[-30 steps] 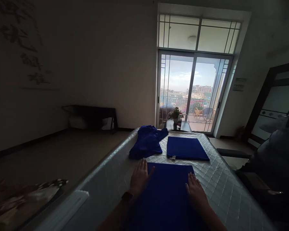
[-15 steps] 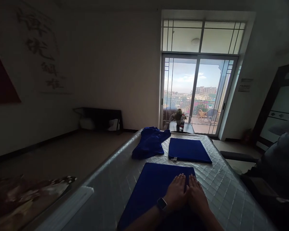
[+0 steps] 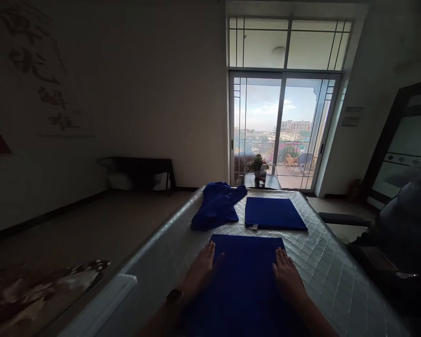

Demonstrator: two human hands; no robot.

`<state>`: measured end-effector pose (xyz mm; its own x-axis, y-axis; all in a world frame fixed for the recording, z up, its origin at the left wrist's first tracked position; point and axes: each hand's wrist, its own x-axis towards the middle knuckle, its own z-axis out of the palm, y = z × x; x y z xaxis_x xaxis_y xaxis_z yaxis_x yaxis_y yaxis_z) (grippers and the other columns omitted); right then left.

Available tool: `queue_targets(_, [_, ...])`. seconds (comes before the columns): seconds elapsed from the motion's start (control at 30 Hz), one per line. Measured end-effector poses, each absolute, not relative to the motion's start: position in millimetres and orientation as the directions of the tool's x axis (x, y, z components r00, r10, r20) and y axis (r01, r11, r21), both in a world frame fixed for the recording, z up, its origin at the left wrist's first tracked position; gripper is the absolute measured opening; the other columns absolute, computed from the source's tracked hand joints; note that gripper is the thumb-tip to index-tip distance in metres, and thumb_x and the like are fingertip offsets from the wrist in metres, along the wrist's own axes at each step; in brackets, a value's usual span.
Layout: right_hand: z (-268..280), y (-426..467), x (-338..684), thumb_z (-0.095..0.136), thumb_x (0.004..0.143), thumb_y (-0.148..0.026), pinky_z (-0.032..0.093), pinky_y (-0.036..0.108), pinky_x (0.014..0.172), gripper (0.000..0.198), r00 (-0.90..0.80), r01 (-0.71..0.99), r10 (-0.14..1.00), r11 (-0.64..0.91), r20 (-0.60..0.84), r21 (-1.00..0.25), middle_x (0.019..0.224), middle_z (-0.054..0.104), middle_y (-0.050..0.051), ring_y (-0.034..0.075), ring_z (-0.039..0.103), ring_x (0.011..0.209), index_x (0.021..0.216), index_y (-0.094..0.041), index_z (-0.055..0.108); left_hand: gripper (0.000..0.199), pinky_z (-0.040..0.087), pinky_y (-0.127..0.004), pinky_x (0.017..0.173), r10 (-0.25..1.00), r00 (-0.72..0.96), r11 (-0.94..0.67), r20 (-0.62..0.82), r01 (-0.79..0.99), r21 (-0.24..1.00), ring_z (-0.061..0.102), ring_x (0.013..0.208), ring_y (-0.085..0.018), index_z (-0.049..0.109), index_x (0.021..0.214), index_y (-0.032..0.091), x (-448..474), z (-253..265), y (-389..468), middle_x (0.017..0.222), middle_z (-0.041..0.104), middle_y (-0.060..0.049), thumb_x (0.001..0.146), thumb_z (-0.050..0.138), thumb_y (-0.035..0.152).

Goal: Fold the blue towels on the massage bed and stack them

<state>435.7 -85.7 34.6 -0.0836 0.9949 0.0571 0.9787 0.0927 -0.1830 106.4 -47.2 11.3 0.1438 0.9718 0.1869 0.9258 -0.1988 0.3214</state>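
A flat blue cloth [image 3: 247, 276] lies spread in front of me on the table's shiny quilted cover [image 3: 337, 276]. My left hand [image 3: 205, 262], a watch on its wrist, rests at the cloth's left edge with the fingers stretched out and the thumb apart. At the right edge my right hand [image 3: 286, 269] lies flat, fingers extended. Neither hand grips anything. Beyond the cloth, a folded blue square [image 3: 275, 214] with a small white tag lies at the right. Left of it is a crumpled blue cloth [image 3: 217, 206], loosely bunched.
A pale flat board-like thing [image 3: 101, 304] lies along the table's left edge. A small dark table [image 3: 261, 181] with a potted plant [image 3: 257, 164] and a bottle stands by the glass sliding door [image 3: 256, 126]. A dark seat [image 3: 403, 229] is at the right.
My left hand has moved left across the blue cloth, from beside my right hand to the opposite edge. My right hand stays near the right edge. The view has shifted slightly.
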Motion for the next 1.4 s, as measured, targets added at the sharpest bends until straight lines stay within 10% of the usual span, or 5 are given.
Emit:
queue_targets(0.33, [55.1, -98.5, 430.1, 0.025, 0.100, -0.023, 0.018, 0.050, 0.123, 0.056, -0.171, 0.985, 0.963, 0.172, 0.207, 0.012, 0.159, 0.037, 0.015, 0.028, 0.028, 0.150, 0.152, -0.009, 0.040, 0.057, 0.037, -0.052, 0.114, 0.902, 0.192, -0.285, 0.386, 0.938, 0.199, 0.041, 0.144, -0.031, 0.052, 0.143, 0.012, 110.2, 18.4, -51.5, 0.152, 0.050, -0.018, 0.103, 0.029, 0.044])
queue_targets(0.5, [77.7, -126.0, 428.0, 0.029, 0.095, -0.006, 0.049, 0.040, 0.093, 0.048, -0.196, 0.979, 0.945, 0.174, 0.260, 0.105, 0.114, 0.073, 0.014, 0.026, 0.067, 0.108, 0.113, -0.016, 0.073, 0.030, 0.050, -0.041, 0.092, 0.876, 0.184, -0.251, 0.445, 0.963, 0.097, 0.063, 0.107, -0.027, 0.067, 0.103, 0.017, 120.8, 48.4, -66.6, 0.113, 0.069, -0.013, 0.096, 0.038, 0.022])
queue_targets(0.87, [63.7, -147.7, 442.1, 0.034, 0.100, -0.012, 0.046, 0.028, 0.071, 0.037, -0.157, 0.981, 0.929, 0.186, 0.334, -0.057, 0.088, 0.070, 0.004, 0.016, 0.065, 0.082, 0.086, -0.022, 0.068, 0.041, 0.020, -0.028, 0.050, 0.889, 0.345, -0.402, 0.301, 0.903, 0.153, 0.039, 0.044, -0.012, 0.046, 0.057, 0.021, 145.9, 61.7, -97.8, 0.048, 0.043, 0.003, 0.096, 0.032, 0.017])
queue_targets(1.2, [60.7, -147.2, 442.3, 0.033, 0.101, -0.023, 0.045, 0.033, 0.106, 0.043, -0.147, 0.931, 0.939, 0.237, 0.309, -0.277, 0.131, 0.068, 0.009, 0.021, 0.059, 0.124, 0.130, -0.019, 0.064, 0.049, 0.040, -0.026, 0.055, 0.654, 0.643, -0.719, 0.398, 0.692, 0.064, 0.057, 0.054, -0.013, 0.063, 0.078, 0.022, 200.2, 65.5, -139.0, 0.065, 0.066, 0.000, 0.108, 0.025, 0.029])
queue_targets(1.4, [42.4, -142.1, 444.8, 0.030, 0.102, -0.032, 0.026, 0.041, 0.123, 0.055, -0.173, 0.950, 0.963, 0.219, 0.207, -0.224, 0.160, 0.037, 0.011, 0.025, 0.028, 0.150, 0.150, -0.010, 0.043, 0.036, 0.052, -0.036, 0.098, 0.564, 0.724, -0.815, 0.397, 0.565, 0.127, 0.066, 0.107, -0.021, 0.062, 0.121, 0.023, 264.5, 78.0, -135.2, 0.116, 0.071, -0.007, 0.103, 0.031, 0.018])
